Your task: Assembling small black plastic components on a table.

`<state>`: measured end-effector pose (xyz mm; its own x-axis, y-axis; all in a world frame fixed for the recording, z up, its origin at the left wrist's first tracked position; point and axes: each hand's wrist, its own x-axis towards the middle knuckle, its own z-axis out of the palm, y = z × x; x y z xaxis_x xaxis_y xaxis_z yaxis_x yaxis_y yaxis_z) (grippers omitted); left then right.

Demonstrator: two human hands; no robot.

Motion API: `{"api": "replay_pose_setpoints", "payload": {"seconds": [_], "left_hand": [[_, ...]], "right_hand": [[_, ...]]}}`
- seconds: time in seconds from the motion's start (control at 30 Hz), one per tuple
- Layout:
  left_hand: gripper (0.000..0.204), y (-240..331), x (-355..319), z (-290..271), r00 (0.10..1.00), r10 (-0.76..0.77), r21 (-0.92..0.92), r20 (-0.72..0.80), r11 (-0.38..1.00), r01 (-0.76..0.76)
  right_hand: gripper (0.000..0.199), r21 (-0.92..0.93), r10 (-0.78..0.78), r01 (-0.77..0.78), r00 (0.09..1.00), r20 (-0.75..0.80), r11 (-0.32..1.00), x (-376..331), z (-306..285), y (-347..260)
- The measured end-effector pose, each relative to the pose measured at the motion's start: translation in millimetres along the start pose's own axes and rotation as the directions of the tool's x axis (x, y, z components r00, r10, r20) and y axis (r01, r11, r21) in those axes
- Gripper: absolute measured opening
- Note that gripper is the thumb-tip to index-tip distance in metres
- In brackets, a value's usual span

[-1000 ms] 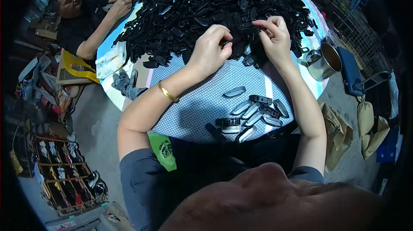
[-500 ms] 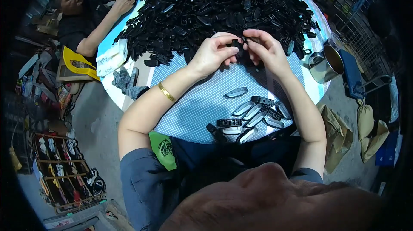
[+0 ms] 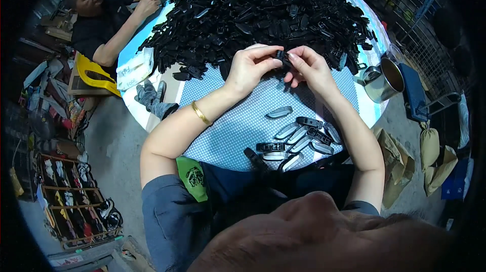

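Both hands meet over the table just in front of a big heap of small black plastic parts (image 3: pixel 253 13). Between thumb and fingers my left hand (image 3: pixel 251 68) pinches a small black plastic part (image 3: pixel 281 57). From the other side, the fingertips of my right hand (image 3: pixel 313 69) close on the same part; its exact shape is mostly covered by the fingers. Closer to me on the patterned cloth lies a loose group of black and grey oval pieces (image 3: pixel 298 138). One grey oval piece (image 3: pixel 279 112) lies a little apart from them.
A metal mug (image 3: pixel 385 80) stands at the table's right edge. Grey gloves (image 3: pixel 151 99) and a white packet (image 3: pixel 135 68) lie at the left. A co-worker (image 3: pixel 109 18) handles something small at the far left. A yellow chair (image 3: pixel 96 77) stands by the table.
My hands have drawn slightly closer together around the black part, and the right fingers have shifted onto it. The pieces on the cloth lie as before.
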<state>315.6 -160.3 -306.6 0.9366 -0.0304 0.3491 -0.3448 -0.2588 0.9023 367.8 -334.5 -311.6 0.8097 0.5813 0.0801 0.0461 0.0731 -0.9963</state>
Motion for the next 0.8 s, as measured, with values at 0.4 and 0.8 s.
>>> {"api": "replay_pose_setpoints", "payload": {"seconds": [0.4,0.8], "left_hand": [[0.028,-8.9,7.2,2.8,0.976,-0.193,-0.597,0.101,0.773,0.215],[0.024,-11.7,6.7,-6.0,0.981,-0.076,-0.502,0.18,0.85,0.158]], "right_hand": [[0.031,-0.399,-0.177,0.177,0.984,0.038,0.9,-3.3,2.5,5.4],[0.023,-0.516,-0.402,0.344,0.916,-0.001,0.785,-14.1,12.6,6.7]]}}
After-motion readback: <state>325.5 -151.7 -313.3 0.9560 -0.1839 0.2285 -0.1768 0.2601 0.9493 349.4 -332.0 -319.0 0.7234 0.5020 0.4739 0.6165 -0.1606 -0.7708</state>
